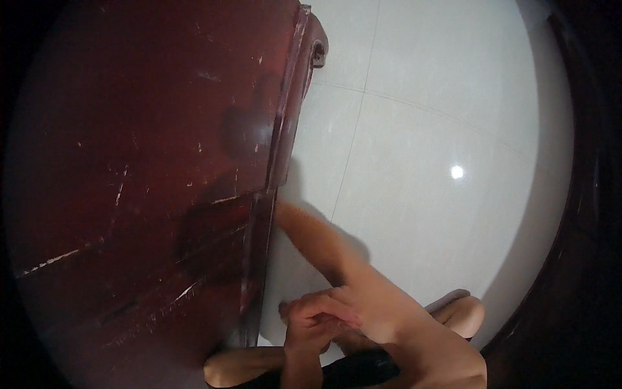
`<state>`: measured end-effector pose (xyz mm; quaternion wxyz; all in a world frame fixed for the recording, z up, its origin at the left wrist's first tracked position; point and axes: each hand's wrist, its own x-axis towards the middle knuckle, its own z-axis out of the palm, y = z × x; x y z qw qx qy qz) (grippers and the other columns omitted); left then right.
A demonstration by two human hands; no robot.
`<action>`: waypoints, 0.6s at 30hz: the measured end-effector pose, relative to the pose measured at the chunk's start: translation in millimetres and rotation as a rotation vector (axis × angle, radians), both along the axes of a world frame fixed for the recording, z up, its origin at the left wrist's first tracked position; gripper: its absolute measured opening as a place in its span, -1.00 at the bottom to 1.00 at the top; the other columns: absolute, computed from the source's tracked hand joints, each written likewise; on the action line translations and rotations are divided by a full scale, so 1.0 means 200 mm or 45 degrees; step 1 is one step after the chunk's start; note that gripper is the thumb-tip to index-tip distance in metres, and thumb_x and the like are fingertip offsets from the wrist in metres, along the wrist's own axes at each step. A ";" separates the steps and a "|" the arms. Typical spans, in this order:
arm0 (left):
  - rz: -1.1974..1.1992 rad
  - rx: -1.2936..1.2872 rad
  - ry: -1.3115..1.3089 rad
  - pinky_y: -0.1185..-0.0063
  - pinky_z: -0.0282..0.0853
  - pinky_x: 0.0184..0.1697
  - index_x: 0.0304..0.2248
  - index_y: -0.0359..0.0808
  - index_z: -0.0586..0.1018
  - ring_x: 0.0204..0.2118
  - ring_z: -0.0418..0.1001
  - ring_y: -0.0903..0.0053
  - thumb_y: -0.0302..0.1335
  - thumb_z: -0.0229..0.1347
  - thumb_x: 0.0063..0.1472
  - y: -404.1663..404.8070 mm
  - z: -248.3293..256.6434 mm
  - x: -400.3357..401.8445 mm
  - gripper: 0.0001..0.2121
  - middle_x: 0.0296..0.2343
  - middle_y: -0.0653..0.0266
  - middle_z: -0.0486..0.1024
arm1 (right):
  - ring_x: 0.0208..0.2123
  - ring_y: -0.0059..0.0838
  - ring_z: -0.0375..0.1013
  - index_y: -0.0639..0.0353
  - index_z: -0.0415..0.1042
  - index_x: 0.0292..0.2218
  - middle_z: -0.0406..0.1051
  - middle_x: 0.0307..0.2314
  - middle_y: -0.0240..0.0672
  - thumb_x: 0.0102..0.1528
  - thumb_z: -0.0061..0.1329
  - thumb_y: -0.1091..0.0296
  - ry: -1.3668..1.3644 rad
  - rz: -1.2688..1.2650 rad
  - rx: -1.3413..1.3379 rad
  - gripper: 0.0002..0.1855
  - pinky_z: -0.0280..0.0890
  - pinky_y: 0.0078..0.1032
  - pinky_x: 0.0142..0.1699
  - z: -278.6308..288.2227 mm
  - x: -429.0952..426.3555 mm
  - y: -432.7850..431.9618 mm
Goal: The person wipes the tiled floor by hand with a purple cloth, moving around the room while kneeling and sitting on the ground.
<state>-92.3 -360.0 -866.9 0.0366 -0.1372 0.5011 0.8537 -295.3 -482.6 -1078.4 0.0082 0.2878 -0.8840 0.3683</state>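
My left hand (320,313) is at the lower middle, its fingers bent and their tips against or very near my right arm around the elbow. I see no object in it, but the inside of the fingers is partly hidden. From the lower right my right arm stretches up and left to the edge of a dark red wooden table (146,146). The forearm passes out of sight under that edge, so my right hand is not in view. The tabletop is glossy, with pale scratches and chips.
A projecting wooden part with a rounded end (318,41) runs along the table's upper right edge. Pale floor tiles (413,146) lie to the right, with a bright light reflection. Dark furniture or trim (583,170) curves along the far right. My bent legs show at the bottom.
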 end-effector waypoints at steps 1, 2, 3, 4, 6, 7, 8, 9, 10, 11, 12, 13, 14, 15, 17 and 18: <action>0.002 0.005 0.007 0.52 0.42 -0.34 -0.36 -0.49 0.59 -0.42 0.52 0.45 -0.71 0.21 0.12 0.00 0.00 -0.01 -0.92 -0.42 0.03 0.59 | 0.26 -0.23 0.12 0.05 0.34 0.15 0.26 0.18 -0.25 0.20 -0.12 0.14 0.001 -0.026 0.014 -0.49 -0.16 -0.08 0.37 0.00 -0.07 0.01; -0.010 0.022 0.085 0.52 0.43 -0.33 -0.36 -0.49 0.59 -0.42 0.52 0.44 -0.70 0.21 0.12 -0.01 -0.01 -0.03 -0.92 -0.42 0.03 0.58 | 0.26 -0.23 0.12 0.04 0.34 0.15 0.26 0.18 -0.26 0.20 -0.11 0.14 0.014 -0.048 0.034 -0.49 -0.16 -0.08 0.37 0.00 -0.15 0.05; -0.026 0.060 0.164 0.52 0.43 -0.33 -0.35 -0.49 0.59 -0.42 0.52 0.43 -0.70 0.20 0.13 0.00 -0.02 -0.05 -0.93 -0.42 0.03 0.58 | 0.26 -0.24 0.12 0.03 0.34 0.15 0.26 0.18 -0.27 0.20 -0.11 0.14 0.027 -0.067 0.070 -0.49 -0.16 -0.08 0.37 -0.03 -0.19 0.11; -0.021 0.064 0.163 0.52 0.43 -0.33 -0.35 -0.49 0.59 -0.42 0.52 0.43 -0.70 0.20 0.13 0.00 -0.02 -0.04 -0.93 -0.42 0.03 0.58 | 0.26 -0.24 0.11 0.02 0.34 0.15 0.25 0.18 -0.27 0.20 -0.11 0.14 0.033 -0.085 0.082 -0.49 -0.16 -0.08 0.37 -0.04 -0.24 0.15; 0.026 0.100 0.139 0.52 0.43 -0.33 -0.36 -0.49 0.58 -0.42 0.51 0.43 -0.70 0.20 0.13 0.00 0.00 -0.04 -0.93 -0.43 0.04 0.57 | 0.27 -0.25 0.11 0.00 0.35 0.15 0.25 0.19 -0.29 0.20 -0.11 0.14 0.032 -0.094 0.095 -0.49 -0.16 -0.08 0.37 -0.07 -0.30 0.24; 0.030 0.108 0.139 0.52 0.43 -0.33 -0.36 -0.49 0.58 -0.42 0.51 0.43 -0.70 0.20 0.13 0.00 0.00 -0.04 -0.93 -0.43 0.04 0.57 | 0.27 -0.26 0.10 -0.01 0.35 0.15 0.25 0.19 -0.30 0.20 -0.10 0.14 0.038 -0.108 0.114 -0.49 -0.16 -0.08 0.37 -0.08 -0.32 0.30; 0.022 0.067 0.139 0.52 0.43 -0.33 -0.36 -0.48 0.58 -0.42 0.51 0.44 -0.70 0.20 0.14 0.01 0.00 -0.04 -0.93 -0.43 0.06 0.56 | 0.27 -0.26 0.10 -0.01 0.35 0.15 0.25 0.19 -0.30 0.20 -0.10 0.14 0.039 -0.104 0.122 -0.49 -0.16 -0.08 0.37 -0.10 -0.34 0.39; 0.007 0.061 0.151 0.53 0.43 -0.33 -0.35 -0.48 0.58 -0.42 0.51 0.44 -0.70 0.20 0.14 0.02 -0.01 -0.04 -0.93 -0.43 0.07 0.56 | 0.26 -0.21 0.11 -0.02 0.36 0.14 0.25 0.19 -0.28 0.17 -0.06 0.16 0.141 -0.169 0.261 -0.49 -0.10 -0.15 0.35 -0.10 -0.39 0.49; 0.000 0.045 0.162 0.53 0.42 -0.33 -0.35 -0.48 0.58 -0.42 0.50 0.44 -0.69 0.20 0.15 0.01 -0.01 -0.03 -0.94 -0.43 0.07 0.56 | 0.24 -0.17 0.13 -0.04 0.37 0.12 0.25 0.18 -0.27 0.13 -0.02 0.19 0.239 -0.226 0.382 -0.49 -0.03 -0.22 0.33 -0.10 -0.43 0.55; -0.018 0.023 0.201 0.54 0.42 -0.33 -0.35 -0.48 0.58 -0.42 0.50 0.45 -0.69 0.20 0.15 0.01 -0.02 -0.03 -0.93 -0.42 0.09 0.56 | 0.25 -0.19 0.12 -0.04 0.37 0.11 0.23 0.19 -0.28 0.11 0.00 0.21 0.240 -0.251 0.339 -0.48 -0.06 -0.18 0.33 -0.10 -0.45 0.65; -0.034 0.003 0.241 0.55 0.42 -0.33 -0.34 -0.47 0.58 -0.41 0.50 0.46 -0.68 0.21 0.15 0.01 -0.02 -0.02 -0.92 -0.42 0.10 0.56 | 0.26 -0.20 0.11 -0.04 0.38 0.11 0.21 0.20 -0.28 0.09 0.03 0.23 0.244 -0.273 0.297 -0.48 -0.08 -0.14 0.34 -0.10 -0.46 0.74; -0.036 0.009 0.251 0.55 0.42 -0.33 -0.34 -0.47 0.58 -0.41 0.50 0.46 -0.68 0.21 0.15 0.01 -0.01 -0.02 -0.92 -0.42 0.10 0.56 | 0.23 -0.18 0.15 -0.02 0.40 0.09 0.25 0.17 -0.27 0.06 0.07 0.26 0.232 -0.296 0.269 -0.47 -0.05 -0.17 0.32 -0.10 -0.46 0.81; -0.050 0.007 0.236 0.57 0.43 -0.33 -0.33 -0.47 0.58 -0.41 0.50 0.48 -0.67 0.21 0.16 0.02 0.00 -0.03 -0.92 -0.43 0.11 0.56 | 0.20 -0.18 0.20 -0.05 0.42 0.07 0.27 0.15 -0.29 0.06 0.05 0.30 0.218 -0.312 0.319 -0.50 0.01 -0.19 0.30 -0.10 -0.45 0.88; -0.066 0.010 0.225 0.58 0.43 -0.33 -0.33 -0.47 0.58 -0.40 0.50 0.50 -0.66 0.22 0.16 0.03 0.01 -0.02 -0.91 -0.43 0.12 0.55 | 0.18 -0.19 0.23 -0.05 0.44 0.05 0.29 0.14 -0.29 0.03 0.08 0.31 0.222 -0.329 0.351 -0.50 0.07 -0.22 0.27 -0.11 -0.44 0.98; -0.094 0.066 0.230 0.59 0.43 -0.32 -0.32 -0.48 0.58 -0.39 0.49 0.52 -0.67 0.21 0.17 0.05 0.04 -0.01 -0.91 -0.43 0.14 0.55 | 0.14 -0.18 0.28 -0.04 0.47 0.01 0.33 0.11 -0.29 -0.03 0.13 0.35 0.113 -0.323 0.368 -0.49 0.18 -0.25 0.21 -0.08 -0.42 1.19; -0.117 0.116 0.220 0.61 0.44 -0.32 -0.31 -0.48 0.58 -0.38 0.49 0.54 -0.68 0.21 0.17 0.05 0.04 0.00 -0.91 -0.42 0.15 0.55 | 0.12 -0.16 0.30 -0.03 0.49 -0.01 0.36 0.09 -0.28 -0.07 0.15 0.37 0.000 -0.299 0.359 -0.48 0.22 -0.24 0.19 -0.04 -0.41 1.30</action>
